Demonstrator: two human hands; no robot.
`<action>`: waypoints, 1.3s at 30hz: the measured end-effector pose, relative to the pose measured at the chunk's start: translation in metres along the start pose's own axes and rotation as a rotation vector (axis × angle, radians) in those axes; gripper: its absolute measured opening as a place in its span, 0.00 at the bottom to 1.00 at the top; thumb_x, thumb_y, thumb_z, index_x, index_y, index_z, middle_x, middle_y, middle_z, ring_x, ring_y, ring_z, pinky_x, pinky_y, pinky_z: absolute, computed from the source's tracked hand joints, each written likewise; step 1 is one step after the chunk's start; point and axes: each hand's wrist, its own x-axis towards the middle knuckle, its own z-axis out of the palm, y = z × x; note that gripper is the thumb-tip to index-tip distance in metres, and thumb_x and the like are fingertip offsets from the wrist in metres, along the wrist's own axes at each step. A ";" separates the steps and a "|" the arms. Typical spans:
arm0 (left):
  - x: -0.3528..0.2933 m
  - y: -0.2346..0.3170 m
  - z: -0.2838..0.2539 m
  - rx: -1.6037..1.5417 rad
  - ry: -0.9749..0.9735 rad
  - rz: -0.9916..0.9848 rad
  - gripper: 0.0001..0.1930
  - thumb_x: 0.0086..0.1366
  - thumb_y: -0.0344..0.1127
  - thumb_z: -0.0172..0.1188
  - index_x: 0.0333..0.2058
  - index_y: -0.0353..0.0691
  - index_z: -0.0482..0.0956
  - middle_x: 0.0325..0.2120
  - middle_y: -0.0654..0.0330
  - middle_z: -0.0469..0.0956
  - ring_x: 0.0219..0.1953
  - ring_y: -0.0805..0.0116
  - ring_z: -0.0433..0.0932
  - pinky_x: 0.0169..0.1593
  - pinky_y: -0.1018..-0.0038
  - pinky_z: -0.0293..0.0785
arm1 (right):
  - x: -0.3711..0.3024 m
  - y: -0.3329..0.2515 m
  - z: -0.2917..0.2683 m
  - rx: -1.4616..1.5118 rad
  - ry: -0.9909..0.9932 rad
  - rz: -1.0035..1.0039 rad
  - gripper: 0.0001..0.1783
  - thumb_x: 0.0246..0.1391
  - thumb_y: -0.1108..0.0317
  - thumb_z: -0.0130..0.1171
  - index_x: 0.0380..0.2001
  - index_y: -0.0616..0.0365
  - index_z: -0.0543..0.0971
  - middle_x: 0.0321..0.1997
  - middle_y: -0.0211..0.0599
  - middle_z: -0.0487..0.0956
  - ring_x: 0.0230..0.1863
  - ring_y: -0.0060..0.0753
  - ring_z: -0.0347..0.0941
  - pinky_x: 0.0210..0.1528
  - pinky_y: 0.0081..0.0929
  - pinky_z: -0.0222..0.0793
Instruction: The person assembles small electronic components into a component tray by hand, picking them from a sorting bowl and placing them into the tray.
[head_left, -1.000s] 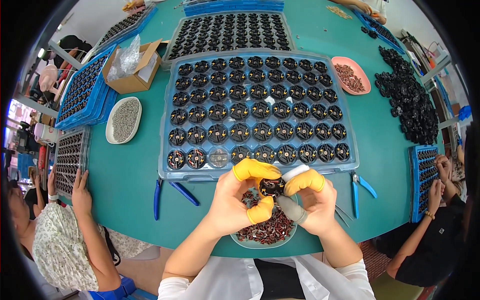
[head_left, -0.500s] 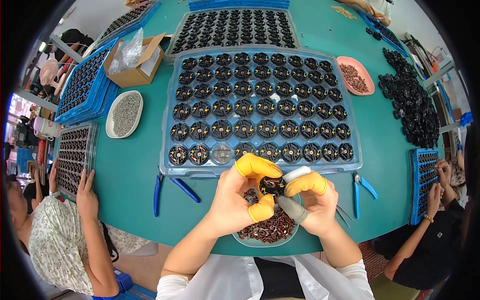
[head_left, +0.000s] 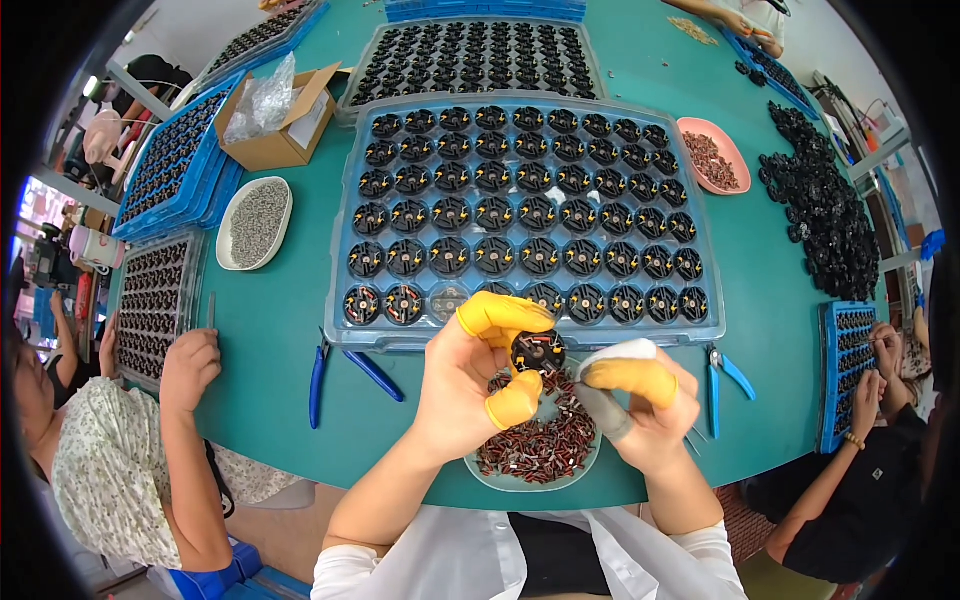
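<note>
Between its yellow-covered thumb and finger, my left hand (head_left: 450,375) grips a round black plastic part (head_left: 537,351) with small red and yellow pieces on its face. Just right of it is my right hand (head_left: 655,415), its yellow-, white- and grey-covered fingertips pinched together; whatever is between them is too small to make out. Below both hands sits a pale bowl (head_left: 533,487) of small dark-red cylindrical components (head_left: 535,447). Beyond them lies a blue-lined clear tray (head_left: 338,330) with rows of similar black parts. One pocket (head_left: 449,300) in its front row holds no black part.
Blue-handled cutters (head_left: 318,385) lie at left, light-blue pliers (head_left: 714,390) at right, and tweezers (head_left: 697,437) beside my right hand. Around the tray are a bowl of silvery bits (head_left: 286,215), a pink bowl (head_left: 738,160), a cardboard box (head_left: 262,150) and a black-part heap (head_left: 820,200). Co-workers sit on both sides.
My right hand has drawn slightly right and down, away from the black part. My left hand still holds the part, now turned a little. The left co-worker's hand has moved off their tray.
</note>
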 end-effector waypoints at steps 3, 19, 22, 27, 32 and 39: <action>0.000 0.000 0.001 -0.030 -0.005 -0.039 0.18 0.44 0.20 0.55 0.38 0.35 0.68 0.36 0.62 0.68 0.38 0.77 0.68 0.41 0.80 0.65 | 0.003 0.000 0.002 -0.094 0.029 -0.175 0.12 0.28 0.76 0.62 0.24 0.59 0.76 0.24 0.34 0.73 0.20 0.30 0.69 0.20 0.21 0.64; 0.002 0.008 -0.004 -0.190 0.065 0.002 0.20 0.48 0.25 0.57 0.41 0.35 0.65 0.37 0.61 0.66 0.37 0.76 0.67 0.40 0.80 0.64 | -0.013 -0.006 0.018 -0.348 -0.737 -0.080 0.10 0.33 0.66 0.60 0.25 0.54 0.75 0.19 0.28 0.66 0.19 0.29 0.68 0.19 0.27 0.65; 0.004 0.007 -0.007 -0.102 0.096 -0.046 0.25 0.42 0.33 0.64 0.39 0.37 0.64 0.36 0.61 0.63 0.29 0.75 0.68 0.25 0.80 0.67 | -0.021 0.002 0.027 -0.499 -0.842 -0.072 0.11 0.32 0.67 0.57 0.26 0.53 0.75 0.19 0.30 0.65 0.21 0.30 0.68 0.21 0.26 0.65; 0.003 0.011 -0.013 -0.141 0.043 0.003 0.25 0.41 0.26 0.63 0.40 0.38 0.64 0.37 0.63 0.64 0.38 0.75 0.65 0.42 0.78 0.62 | -0.014 0.004 0.021 -0.326 -0.791 -0.108 0.12 0.29 0.70 0.57 0.25 0.53 0.75 0.20 0.30 0.65 0.21 0.31 0.66 0.22 0.28 0.64; 0.007 0.016 -0.023 -0.045 0.022 0.050 0.24 0.40 0.26 0.63 0.37 0.39 0.63 0.34 0.64 0.63 0.36 0.76 0.64 0.39 0.80 0.62 | -0.008 0.001 0.016 -0.221 -0.698 -0.088 0.12 0.29 0.74 0.55 0.25 0.57 0.73 0.25 0.31 0.68 0.26 0.33 0.67 0.30 0.28 0.67; 0.020 0.053 -0.047 0.631 0.215 0.082 0.23 0.39 0.26 0.62 0.38 0.38 0.66 0.26 0.66 0.68 0.28 0.79 0.66 0.30 0.85 0.63 | -0.014 0.006 0.013 -0.076 -0.532 -0.041 0.14 0.32 0.75 0.59 0.28 0.56 0.73 0.26 0.31 0.73 0.25 0.34 0.69 0.27 0.27 0.67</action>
